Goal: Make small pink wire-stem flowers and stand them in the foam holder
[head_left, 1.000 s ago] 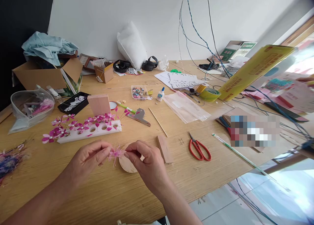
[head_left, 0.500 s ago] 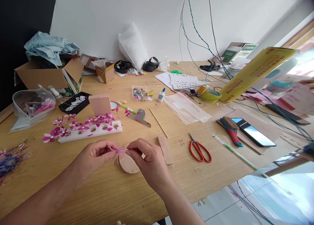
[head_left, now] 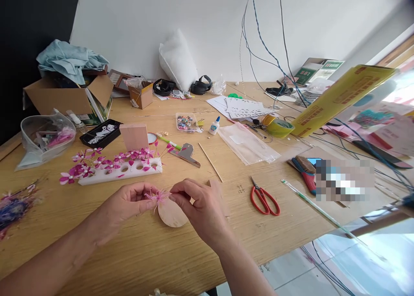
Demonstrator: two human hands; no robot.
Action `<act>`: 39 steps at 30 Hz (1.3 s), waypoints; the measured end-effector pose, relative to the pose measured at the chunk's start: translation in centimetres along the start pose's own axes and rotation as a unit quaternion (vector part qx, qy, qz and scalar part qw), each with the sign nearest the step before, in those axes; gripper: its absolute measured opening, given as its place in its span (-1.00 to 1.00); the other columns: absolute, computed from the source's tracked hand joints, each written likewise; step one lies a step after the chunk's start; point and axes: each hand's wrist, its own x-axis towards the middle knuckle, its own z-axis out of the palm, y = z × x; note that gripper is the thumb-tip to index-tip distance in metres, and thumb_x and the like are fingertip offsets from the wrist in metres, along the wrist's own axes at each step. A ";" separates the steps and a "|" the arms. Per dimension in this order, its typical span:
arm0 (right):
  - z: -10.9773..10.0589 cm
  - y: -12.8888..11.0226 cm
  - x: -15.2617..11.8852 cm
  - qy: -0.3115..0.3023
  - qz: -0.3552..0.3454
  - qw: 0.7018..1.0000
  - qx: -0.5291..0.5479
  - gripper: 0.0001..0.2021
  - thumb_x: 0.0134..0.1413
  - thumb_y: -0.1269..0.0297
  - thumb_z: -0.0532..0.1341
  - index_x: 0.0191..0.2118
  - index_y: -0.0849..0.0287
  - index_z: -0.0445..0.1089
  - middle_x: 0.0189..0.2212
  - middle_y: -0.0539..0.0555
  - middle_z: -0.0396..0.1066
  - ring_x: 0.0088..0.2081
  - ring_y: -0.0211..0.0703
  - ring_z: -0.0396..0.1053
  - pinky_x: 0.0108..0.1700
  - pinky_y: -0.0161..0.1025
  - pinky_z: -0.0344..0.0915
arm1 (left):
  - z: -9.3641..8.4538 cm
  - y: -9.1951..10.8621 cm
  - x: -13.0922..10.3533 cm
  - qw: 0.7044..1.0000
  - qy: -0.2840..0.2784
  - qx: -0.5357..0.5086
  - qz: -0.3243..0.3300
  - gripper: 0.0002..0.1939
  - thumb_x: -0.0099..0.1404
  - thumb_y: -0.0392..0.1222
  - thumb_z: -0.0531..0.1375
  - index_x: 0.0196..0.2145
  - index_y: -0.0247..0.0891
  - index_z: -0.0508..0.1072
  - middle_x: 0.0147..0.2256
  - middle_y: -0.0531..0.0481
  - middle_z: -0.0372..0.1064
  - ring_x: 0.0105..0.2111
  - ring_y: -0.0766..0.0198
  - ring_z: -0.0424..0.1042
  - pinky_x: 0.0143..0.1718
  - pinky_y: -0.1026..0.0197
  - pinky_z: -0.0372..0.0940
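Note:
Between my two hands is a small pink tassel of thin, spread strands (head_left: 158, 196). My left hand (head_left: 131, 200) pinches it from the left, fingers closed. From the right, my right hand (head_left: 194, 203) pinches its edge between thumb and fingertips. Beneath them on the table lies a round wooden disc (head_left: 172, 214), partly covered by my right hand. Behind my hands stands a white holder with round holes (head_left: 119, 176), with magenta flowers (head_left: 110, 163) on thin wire stems along it. A wooden block (head_left: 215, 188) is mostly hidden behind my right hand.
Red-handled scissors (head_left: 264, 199) lie to the right, near a clear-and-green rod (head_left: 317, 210). Further back are a thin wooden stick (head_left: 210, 161), a metal clip (head_left: 187, 154), a glue bottle (head_left: 214, 127), a bead box (head_left: 186, 122) and a plastic bag (head_left: 247, 145). Cables (head_left: 258, 29) hang down at the back.
The view has shifted slightly, so the table's things appear a little further right. Both hands keep their pinch on the pink tassel, whose strands sit slightly differently.

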 end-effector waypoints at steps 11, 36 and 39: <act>0.1 0.6 0.0 0.003 -0.007 1.000 -0.001 -0.91 0.02 0.41 0.22 -0.47 0.15 0.37 -0.53 -0.03 0.42 -0.51 -0.30 0.31 -0.42 -0.38 0.16 | 0.0 0.3 -0.1 0.999 -0.030 -0.032 -0.022 -0.85 0.01 -0.11 0.26 -0.46 -0.23 0.46 -0.55 0.14 0.24 -0.57 0.41 0.03 -0.53 0.33 -0.02; 0.0 1.3 0.5 0.013 -0.034 0.999 0.020 -0.88 -0.04 0.50 0.24 -0.50 0.19 0.35 -0.56 -0.07 0.37 -0.55 -0.36 0.25 -0.49 -0.42 0.11 | -0.4 -0.1 0.0 0.993 -0.066 -0.086 -0.039 -0.84 0.03 -0.24 0.21 -0.36 -0.23 0.51 -0.48 0.05 0.31 -0.48 0.37 0.17 -0.46 0.32 0.12; 0.0 1.2 0.5 0.014 -0.029 0.999 0.016 -0.88 -0.03 0.49 0.24 -0.50 0.18 0.35 -0.56 -0.06 0.38 -0.54 -0.35 0.26 -0.49 -0.42 0.11 | -0.4 -0.1 0.0 0.995 -0.050 -0.076 -0.045 -0.86 0.01 -0.23 0.24 -0.39 -0.23 0.52 -0.48 0.06 0.32 -0.48 0.37 0.17 -0.46 0.32 0.12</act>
